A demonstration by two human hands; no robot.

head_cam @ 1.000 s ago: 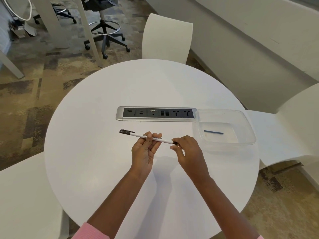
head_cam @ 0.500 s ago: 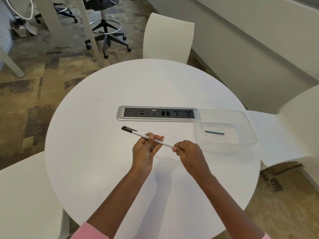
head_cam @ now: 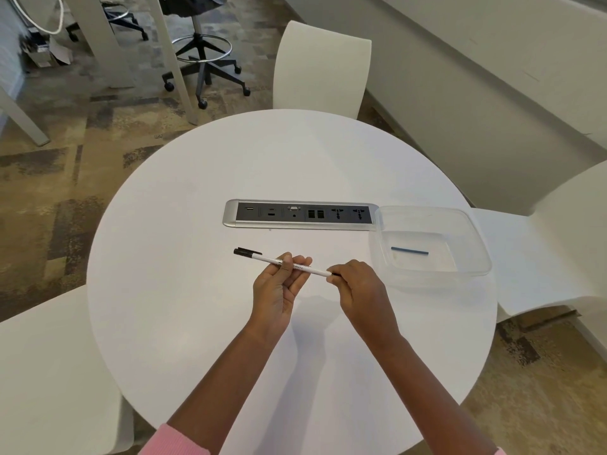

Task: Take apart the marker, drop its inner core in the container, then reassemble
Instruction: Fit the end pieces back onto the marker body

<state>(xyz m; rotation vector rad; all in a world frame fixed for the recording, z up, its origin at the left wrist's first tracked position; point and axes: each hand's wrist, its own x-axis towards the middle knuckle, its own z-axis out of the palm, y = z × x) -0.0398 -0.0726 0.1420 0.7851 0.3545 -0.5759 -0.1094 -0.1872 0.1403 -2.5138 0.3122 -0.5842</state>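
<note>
Marker (head_cam: 297, 266) slants above the white table (head_cam: 197, 323), my left hand (head_cam: 279, 287) curled round its white barrel and my right hand (head_cam: 358, 287) pinching the near end, seemingly a dark plug, though my fingers mostly hide it. Its blue core (head_cam: 409, 251) lies flat inside the clear container (head_cam: 473, 231) to my right

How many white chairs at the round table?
3: one white moulded chair at the far side, one on the right beside the clear plastic container, one at near left. More may be out of frame.
</note>
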